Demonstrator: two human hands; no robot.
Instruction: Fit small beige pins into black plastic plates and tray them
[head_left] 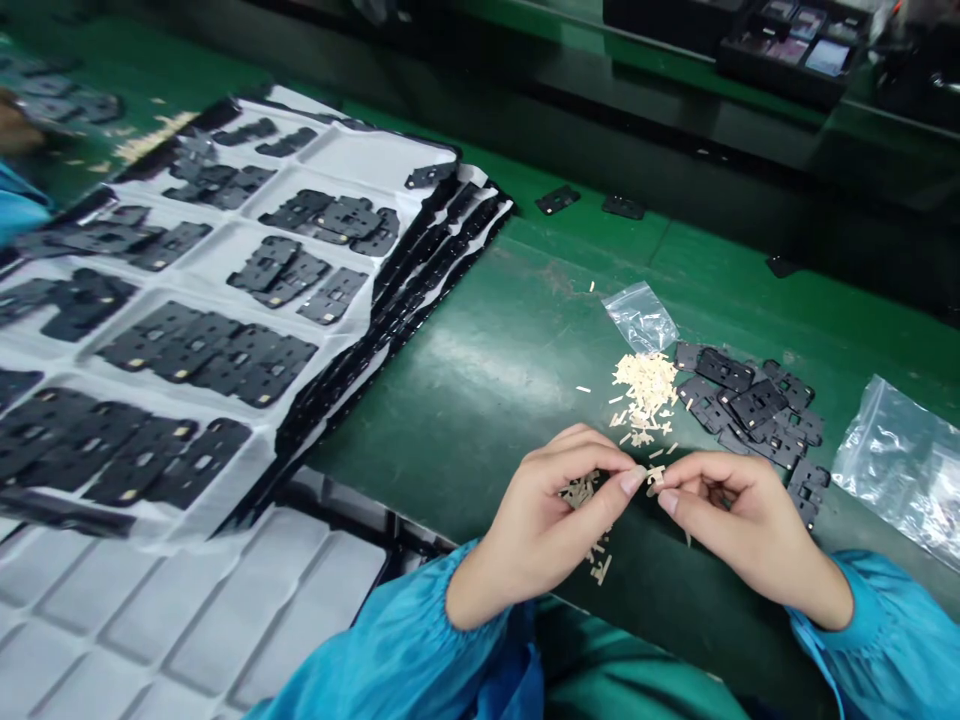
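My left hand (pixel 562 505) and my right hand (pixel 739 515) meet over the green table (pixel 480 400) near its front edge. Both pinch small pale pieces (pixel 655 478) between thumb and forefinger, fingertips almost touching. Beyond them lies a heap of cream-coloured strips (pixel 646 385), some scattered loose. More strips (pixel 581 490) show behind and below my left hand. To the right of the heap is a pile of flat black plates (pixel 757 400), reaching close to my right hand. How the pinched pieces are joined is too small to tell.
Stacked trays (pixel 225 240) with white liners and black plates fill the left. A lower compartmented tray (pixel 210 610) sits at front left. Clear bags lie behind the heap (pixel 641 315) and at right (pixel 900 470). Another person's sleeve (pixel 19 205) shows at the left edge.
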